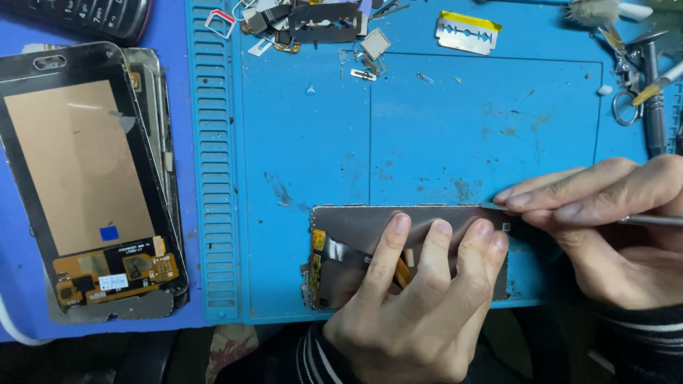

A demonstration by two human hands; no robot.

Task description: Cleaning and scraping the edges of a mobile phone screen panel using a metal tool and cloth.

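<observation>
My left hand (pixel 416 299) lies flat on a phone panel (pixel 370 245) at the near edge of the blue mat (pixel 441 121), four fingers (pixel 393 242) spread a little apart and pressing down on its grey back, so the hand holds nothing but pins the panel in place. The panel lies face down, long side along the mat's near edge, with orange flex cable showing at its left end and between my fingers. My right hand (pixel 605 220) comes in from the right edge, its thumb and fingers pinched together on a thin metal tool (pixel 651 220), whose shaft shows grey behind my knuckles; the tip touches the panel's far right corner, though the exact point of contact is hidden under my fingertips. To the left, off the mat on the purple bench top (pixel 171 28), lies a second screen assembly (pixel 85 178), face down, with a tan back, a black border and an orange circuit strip at its near end, resting on another frame beneath it. At the far left corner of the bench is the edge of a dark keypad phone (pixel 92 18). Along the mat's far edge lie small loose parts (pixel 313 28), metal shields and scraps, and a razor blade (pixel 466 32) with a yellow wrapper. At the far right corner stand tweezers and other metal tools (pixel 644 78), with a brush (pixel 597 11) beside them. Striped sleeve cuffs show at both wrists.
</observation>
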